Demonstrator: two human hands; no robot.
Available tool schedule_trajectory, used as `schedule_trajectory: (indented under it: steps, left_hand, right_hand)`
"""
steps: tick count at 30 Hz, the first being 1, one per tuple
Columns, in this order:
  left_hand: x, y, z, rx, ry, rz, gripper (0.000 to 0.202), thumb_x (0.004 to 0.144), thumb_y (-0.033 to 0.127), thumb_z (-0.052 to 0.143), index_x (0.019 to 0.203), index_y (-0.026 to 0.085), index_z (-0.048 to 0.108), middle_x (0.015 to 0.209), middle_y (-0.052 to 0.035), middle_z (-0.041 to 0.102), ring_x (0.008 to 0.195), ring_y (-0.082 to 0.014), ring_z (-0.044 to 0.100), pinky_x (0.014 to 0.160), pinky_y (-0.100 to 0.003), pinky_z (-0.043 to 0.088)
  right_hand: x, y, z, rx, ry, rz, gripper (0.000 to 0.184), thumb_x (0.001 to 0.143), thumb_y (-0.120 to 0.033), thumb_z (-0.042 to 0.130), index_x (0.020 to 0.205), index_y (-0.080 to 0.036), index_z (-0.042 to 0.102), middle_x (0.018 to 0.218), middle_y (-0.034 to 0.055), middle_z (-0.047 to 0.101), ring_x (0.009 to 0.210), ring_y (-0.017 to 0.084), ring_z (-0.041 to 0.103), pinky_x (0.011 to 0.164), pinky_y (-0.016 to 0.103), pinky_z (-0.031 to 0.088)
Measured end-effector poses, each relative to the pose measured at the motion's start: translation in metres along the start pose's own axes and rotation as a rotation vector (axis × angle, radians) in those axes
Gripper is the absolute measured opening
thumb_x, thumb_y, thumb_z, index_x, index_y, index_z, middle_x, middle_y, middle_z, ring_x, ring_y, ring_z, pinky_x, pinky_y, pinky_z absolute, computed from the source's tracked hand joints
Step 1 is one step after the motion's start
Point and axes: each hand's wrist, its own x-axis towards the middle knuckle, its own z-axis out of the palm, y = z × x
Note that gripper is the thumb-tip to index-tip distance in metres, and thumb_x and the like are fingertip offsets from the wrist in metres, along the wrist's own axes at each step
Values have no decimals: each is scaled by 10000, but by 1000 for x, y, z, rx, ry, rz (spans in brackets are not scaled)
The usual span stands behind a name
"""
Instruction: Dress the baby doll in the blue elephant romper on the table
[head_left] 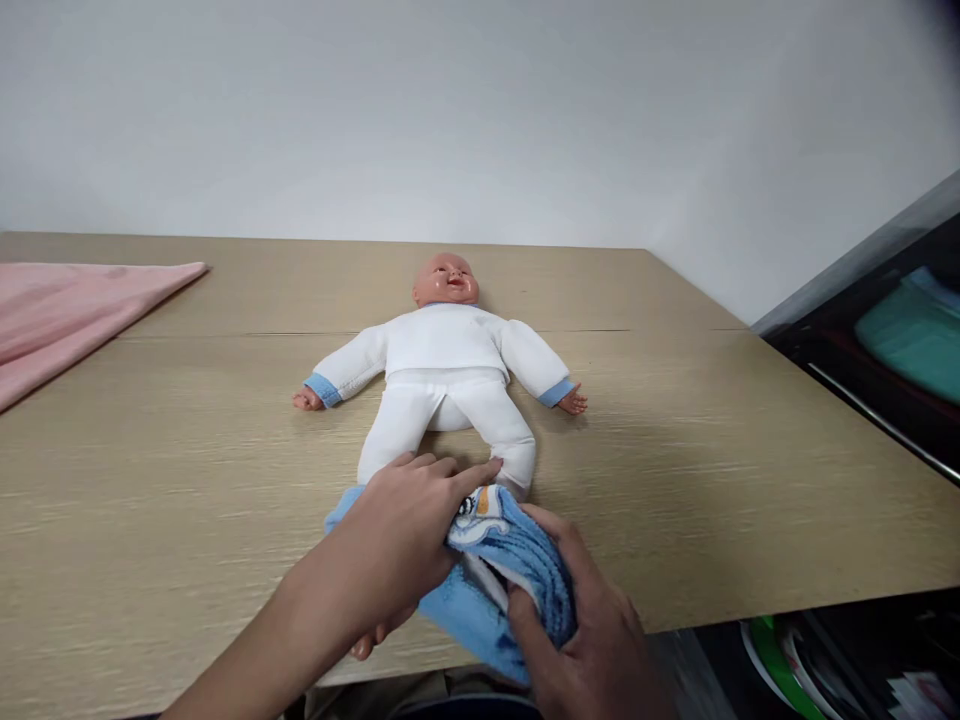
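A baby doll (450, 350) in a white top with blue cuffs lies on its back, legs toward me. Blue terry pants (472, 610) with a white printed patch are bunched around its lower legs. My left hand (409, 515) reaches across them, its index fingertip touching the doll's leg on the right; its thumb is hidden. Closed on the bunched blue cloth, my right hand (577, 620) has its thumb inside the opening and its fingers outside. Small toes (371, 640) show below my left wrist. The other foot is hidden by cloth.
A pink cloth (82, 315) lies on the wooden table (697, 430) at the left. Beyond the right edge is a dark shelf or case with green fabric (915, 330). Round green and white items (780, 650) stand below the table's front right edge.
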Motion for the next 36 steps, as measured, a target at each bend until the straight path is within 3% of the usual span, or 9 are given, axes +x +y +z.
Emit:
schedule_trajectory:
  steps: [4, 8, 13, 18, 24, 29, 32, 34, 36]
  left_hand:
    - [-6, -7, -1, -190, 39, 35, 661, 871, 95, 585, 1504, 283, 570, 1345, -77, 759, 1231, -330, 708, 1028, -462, 533]
    - [-11, -6, -5, -322, 72, -60, 379, 907, 151, 541, 1277, 229, 525, 1178, -81, 756, 1061, -302, 713, 862, -396, 525]
    - [-14, -9, -12, -524, 94, -57, 492, 795, 57, 561, 1253, 237, 566, 1264, -48, 734, 1128, -258, 682, 952, -362, 506]
    - [-15, -15, -17, -570, 109, 63, 333, 882, 129, 608, 1200, 228, 597, 1153, -23, 737, 1013, -227, 680, 865, -322, 496]
    - [-18, -24, -17, -528, 83, 181, 183, 924, 189, 629, 1085, 213, 545, 1072, -37, 695, 917, -201, 635, 771, -300, 482]
    - [-21, -24, -13, -639, 117, 152, 318, 904, 186, 689, 1195, 209, 564, 1146, -48, 707, 989, -208, 654, 832, -306, 514]
    - [-20, -22, -14, -634, 137, 150, 197, 923, 165, 662, 1104, 204, 593, 1069, -16, 684, 949, -181, 625, 808, -281, 495]
    - [-18, -23, -18, -627, 92, 174, 74, 941, 155, 636, 970, 202, 586, 942, 18, 640, 853, -150, 576, 753, -258, 466]
    - [-16, -25, -25, -614, 52, 216, 88, 949, 156, 642, 901, 197, 580, 890, 28, 627, 818, -138, 554, 742, -248, 456]
  right_hand:
    - [4, 7, 8, 274, 72, 171, 425, 979, -459, 643, 1344, -248, 593, 1301, 80, 757, 1201, 250, 736, 1035, 332, 614]
    - [3, 14, 19, 406, 34, 232, 491, 962, -427, 672, 1398, -247, 535, 1367, 86, 714, 1253, 238, 703, 1076, 332, 596]
    - [0, 13, 31, 443, 47, 166, 592, 868, -254, 714, 1388, -272, 432, 1404, 97, 662, 1247, 211, 692, 1057, 311, 594]
    - [3, 8, 37, 565, 105, 126, 620, 901, -240, 709, 1416, -307, 371, 1486, 108, 625, 1311, 197, 682, 1087, 309, 591]
    - [4, 20, 36, 557, 45, 85, 643, 939, -235, 706, 1474, -297, 355, 1476, 138, 670, 1286, 221, 732, 1059, 311, 623]
    - [-4, 25, 37, 410, -14, -96, 757, 984, -232, 644, 1655, -284, 297, 1726, 135, 463, 1518, 251, 585, 1173, 329, 581]
    - [1, 30, 31, 302, 33, -176, 688, 1007, -185, 607, 1651, -300, 398, 1657, 89, 570, 1450, 230, 651, 1129, 286, 600]
    - [12, 33, 21, 240, 56, -230, 575, 1006, -165, 619, 1548, -339, 544, 1474, 35, 729, 1298, 200, 750, 1059, 247, 621]
    - [27, 33, 7, 184, 36, -307, 458, 998, -183, 659, 1421, -358, 648, 1297, -6, 811, 1158, 187, 801, 1001, 231, 628]
